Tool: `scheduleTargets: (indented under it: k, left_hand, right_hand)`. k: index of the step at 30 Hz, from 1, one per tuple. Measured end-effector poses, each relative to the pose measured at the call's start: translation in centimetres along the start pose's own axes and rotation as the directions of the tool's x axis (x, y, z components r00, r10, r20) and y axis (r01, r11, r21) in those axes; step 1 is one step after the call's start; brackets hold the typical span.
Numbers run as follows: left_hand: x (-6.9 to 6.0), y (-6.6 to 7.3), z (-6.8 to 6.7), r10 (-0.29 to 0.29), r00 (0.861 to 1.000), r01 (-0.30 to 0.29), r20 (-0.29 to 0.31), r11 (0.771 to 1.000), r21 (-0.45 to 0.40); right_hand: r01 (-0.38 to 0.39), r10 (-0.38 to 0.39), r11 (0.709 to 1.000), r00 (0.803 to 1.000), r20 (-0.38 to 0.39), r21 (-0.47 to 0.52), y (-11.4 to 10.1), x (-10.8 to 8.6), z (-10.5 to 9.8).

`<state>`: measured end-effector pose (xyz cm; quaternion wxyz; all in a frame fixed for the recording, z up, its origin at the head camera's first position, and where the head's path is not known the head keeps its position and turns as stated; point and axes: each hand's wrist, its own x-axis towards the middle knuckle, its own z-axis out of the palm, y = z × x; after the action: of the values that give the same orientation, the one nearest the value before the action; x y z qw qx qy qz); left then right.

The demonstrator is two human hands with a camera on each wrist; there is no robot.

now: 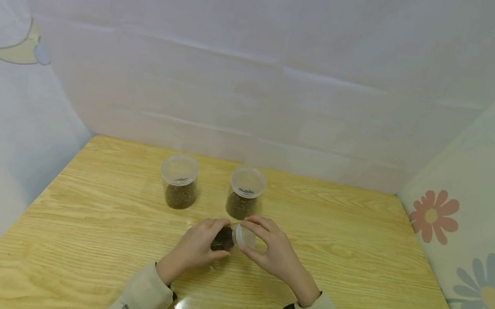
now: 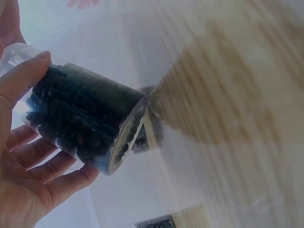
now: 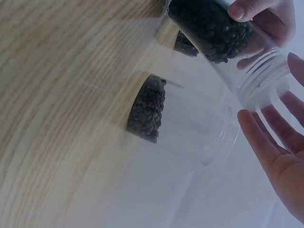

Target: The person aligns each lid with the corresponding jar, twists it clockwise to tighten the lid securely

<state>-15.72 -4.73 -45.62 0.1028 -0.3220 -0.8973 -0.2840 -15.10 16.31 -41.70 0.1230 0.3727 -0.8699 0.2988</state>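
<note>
A clear plastic jar point(image 1: 223, 238) of dark beans is tilted on its side between the two hands, over the table. My left hand point(image 1: 198, 244) grips the jar body, its thumb on one side and fingers round the other in the left wrist view. At the jar's top end, the fingertips and thumb of my right hand point(image 1: 279, 257) hold the translucent lid point(image 3: 266, 92), which sits on the mouth. Dark beans point(image 2: 80, 109) fill much of the jar; in the right wrist view, a space without beans lies near the lid.
Two more lidded clear jars, one at the left point(image 1: 180, 195) and one behind the hands point(image 1: 241, 205), stand upright with dark beans low inside. The wood-grain table point(image 1: 93, 238) meets a pale patterned backdrop point(image 1: 246, 100) at the back and sides.
</note>
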Motion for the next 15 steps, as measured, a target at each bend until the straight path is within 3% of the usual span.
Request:
scheduleTargets:
  k: [7, 15]
  left_hand:
    - [0.04, 0.07, 0.14, 0.022, 1.0, -0.022, -0.007, 1.0, 0.011]
    - [0.02, 0.13, 0.25, 0.039, 0.999, -0.039, -0.015, 0.999, 0.036]
  right_hand:
    - [-0.058, 0.058, 0.998, 0.998, 0.019, 0.039, -0.17, 0.1, -0.13]
    - [-0.192, 0.19, 0.979, 0.981, 0.03, 0.074, -0.76, 0.4, -0.13]
